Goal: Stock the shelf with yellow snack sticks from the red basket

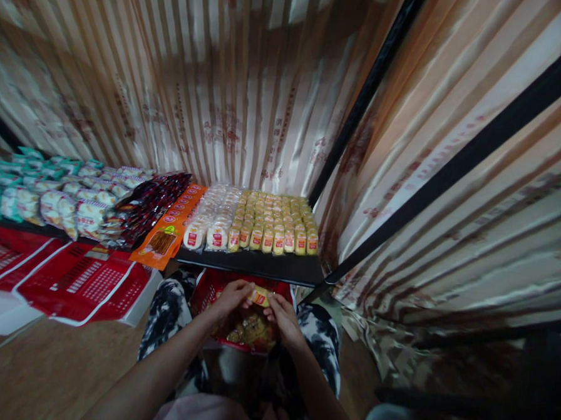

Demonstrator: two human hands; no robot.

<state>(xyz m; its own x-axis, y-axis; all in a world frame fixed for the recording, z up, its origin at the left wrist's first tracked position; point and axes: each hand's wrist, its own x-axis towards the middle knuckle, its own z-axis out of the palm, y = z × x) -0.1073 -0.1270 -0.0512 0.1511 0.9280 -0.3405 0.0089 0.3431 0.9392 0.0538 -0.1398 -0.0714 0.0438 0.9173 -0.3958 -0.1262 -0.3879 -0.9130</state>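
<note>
Between my two hands is a small yellow snack packet (pixel 259 296) with a red label. My left hand (pixel 235 297) pinches its left end, and my right hand (pixel 281 313) grips its right end. Beneath them, a red bag (pixel 205 295) between my knees holds more yellow packets (pixel 249 331). Just beyond my hands, similar yellow packets (pixel 277 226) stand in tidy rows on a black shelf (pixel 264 264). Rows of white round wrapped snacks (pixel 206 229) lie beside them on the left.
Left along the shelf are an orange packet (pixel 166 231), dark shiny packets (pixel 153 204) and many white and teal packets (pixel 54 190). Red printed bags (pixel 91 279) hang below the shelf edge. A black metal bar (pixel 447 163) slants across the right, before a striped curtain (pixel 237 99).
</note>
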